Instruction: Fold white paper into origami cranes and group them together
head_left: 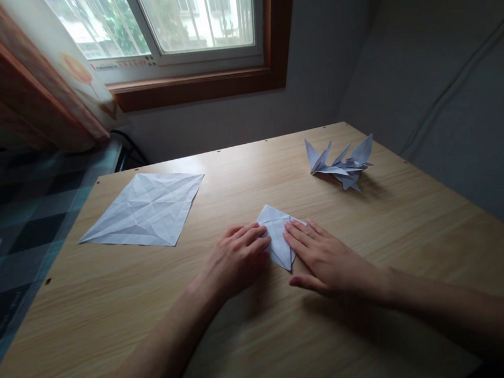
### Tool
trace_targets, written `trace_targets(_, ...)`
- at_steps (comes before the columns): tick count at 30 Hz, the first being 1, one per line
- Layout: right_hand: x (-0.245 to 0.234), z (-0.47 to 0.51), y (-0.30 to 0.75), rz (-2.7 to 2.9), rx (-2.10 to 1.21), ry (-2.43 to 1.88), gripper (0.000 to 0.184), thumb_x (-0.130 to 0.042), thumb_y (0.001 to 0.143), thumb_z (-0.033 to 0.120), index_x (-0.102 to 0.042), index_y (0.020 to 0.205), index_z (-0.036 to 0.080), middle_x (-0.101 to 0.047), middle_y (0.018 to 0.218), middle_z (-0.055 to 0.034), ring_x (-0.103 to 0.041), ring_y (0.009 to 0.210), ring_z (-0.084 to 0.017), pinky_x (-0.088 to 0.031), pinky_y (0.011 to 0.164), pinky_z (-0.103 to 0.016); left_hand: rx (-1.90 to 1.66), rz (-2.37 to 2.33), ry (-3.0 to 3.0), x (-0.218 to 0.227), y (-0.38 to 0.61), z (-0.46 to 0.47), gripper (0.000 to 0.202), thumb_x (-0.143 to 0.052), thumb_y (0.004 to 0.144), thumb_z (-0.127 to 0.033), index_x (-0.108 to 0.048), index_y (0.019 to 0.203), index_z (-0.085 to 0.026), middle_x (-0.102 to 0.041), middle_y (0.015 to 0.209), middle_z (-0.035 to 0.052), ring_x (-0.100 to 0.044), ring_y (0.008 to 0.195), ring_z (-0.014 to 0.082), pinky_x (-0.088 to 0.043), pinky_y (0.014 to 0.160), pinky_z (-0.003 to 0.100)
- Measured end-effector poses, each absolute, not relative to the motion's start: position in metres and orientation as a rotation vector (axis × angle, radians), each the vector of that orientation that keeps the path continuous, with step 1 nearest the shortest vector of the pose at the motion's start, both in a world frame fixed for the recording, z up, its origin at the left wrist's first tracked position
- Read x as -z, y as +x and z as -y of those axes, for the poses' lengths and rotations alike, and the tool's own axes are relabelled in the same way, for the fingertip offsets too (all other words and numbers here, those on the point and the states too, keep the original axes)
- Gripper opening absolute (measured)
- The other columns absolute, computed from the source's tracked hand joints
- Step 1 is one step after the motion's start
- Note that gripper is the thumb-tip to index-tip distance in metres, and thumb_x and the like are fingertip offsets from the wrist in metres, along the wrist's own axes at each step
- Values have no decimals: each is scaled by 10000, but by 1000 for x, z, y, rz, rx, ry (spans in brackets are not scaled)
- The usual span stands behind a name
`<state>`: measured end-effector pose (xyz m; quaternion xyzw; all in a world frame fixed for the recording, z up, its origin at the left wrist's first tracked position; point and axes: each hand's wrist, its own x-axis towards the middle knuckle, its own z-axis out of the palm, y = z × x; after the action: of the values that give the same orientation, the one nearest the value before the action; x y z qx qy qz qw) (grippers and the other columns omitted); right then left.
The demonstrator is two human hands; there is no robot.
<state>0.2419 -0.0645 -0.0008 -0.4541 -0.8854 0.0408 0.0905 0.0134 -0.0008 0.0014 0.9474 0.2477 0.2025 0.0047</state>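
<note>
A small folded paper (277, 238) lies flat on the wooden surface (258, 343), just below the middle of the frame. It is white, roughly kite-shaped, with its narrow tip pointing toward the lower edge.

The left hand (236, 260) rests palm down on the paper's left side, fingers stretched out and held together, their tips pressing on the left flap. The right hand (325, 259) lies flat in the same way on the right side, fingers spread only a little, the tips touching the right flap and the thumb lying on the wood below. Neither hand is closed around anything; both are open and pressing down.

In the left part of the frame, well apart from the hands, a creased square sheet (144, 210) lies unfolded. In the upper right, a finished paper figure (342, 161) with pointed wings stands on the wood. A window (182, 17) fills the top of the frame, with a curtain (37, 85) at its left.
</note>
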Motion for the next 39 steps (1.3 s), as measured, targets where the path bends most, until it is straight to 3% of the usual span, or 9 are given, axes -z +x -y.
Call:
trace_targets(3, 2, 37, 239, 2692, -173, -1298, 767, -445, 922, 586, -381, 1447, 30, -372, 1497, -243, -317, 1423, -326, -265, 1160, -502, -620, -774, 2968, 0, 13, 0, 200, -506, 897, -200, -641, 1045, -184, -689, 1169, 69, -628, 1121, 210, -464, 953, 359)
trace_targets(7, 3, 2, 234, 2793, -241, -1189, 933, -471, 858, 690, -293, 1484, 21, -248, 1552, -240, -215, 1459, -330, -219, 1174, -506, -609, -770, 2973, 1, 12, 0, 200, -504, 909, -215, -637, 1056, -187, -671, 1201, 71, -610, 1140, 210, -445, 971, 359)
trace_targets(13, 7, -10, 232, 2811, -189, -1171, 1032, -436, 815, 767, -270, 1486, 1, -210, 1563, -247, -174, 1470, -331, -160, 1189, -496, -527, -881, 2965, -1, 11, 1, 185, -528, 904, -255, -642, 1048, -229, -673, 1103, 58, -615, 1033, 232, -459, 857, 380)
trace_targets(21, 8, 9, 248, 2726, -159, -1383, 973, -401, 854, 731, -232, 1506, 30, -229, 1568, -206, -193, 1468, -318, -173, 1178, -530, -552, -845, 2972, 0, 7, 0, 218, -556, 883, -213, -626, 1088, -237, -670, 1090, 44, -626, 1026, 204, -441, 878, 359)
trace_targets(31, 15, 36, 256, 2533, -106, -1578, 836, -468, 890, 609, -346, 1456, 6, -307, 1534, -241, -231, 1455, -328, -209, 1182, -516, -615, -801, 2972, 1, 4, 0, 207, -538, 886, -184, -623, 1070, -225, -666, 1107, 37, -627, 1045, 185, -437, 927, 361)
trace_targets(35, 13, 34, 259, 2355, -312, -1532, 732, -541, 884, 508, -412, 1422, 29, -390, 1492, -240, -313, 1422, -335, -224, 1176, -535, -591, -855, 2981, 2, 3, -1, 207, -551, 894, -231, -646, 1078, -245, -645, 1100, 56, -606, 997, 207, -450, 885, 386)
trace_targets(39, 3, 21, 257, 1925, -766, -1424, 742, -645, 817, 452, -414, 1428, 100, -440, 1465, -211, -466, 1324, -324, -386, 1097, -498, -586, -918, 2988, 2, 2, 0, 211, -556, 900, -261, -675, 1072, -281, -633, 1036, 64, -578, 938, 215, -450, 861, 410)
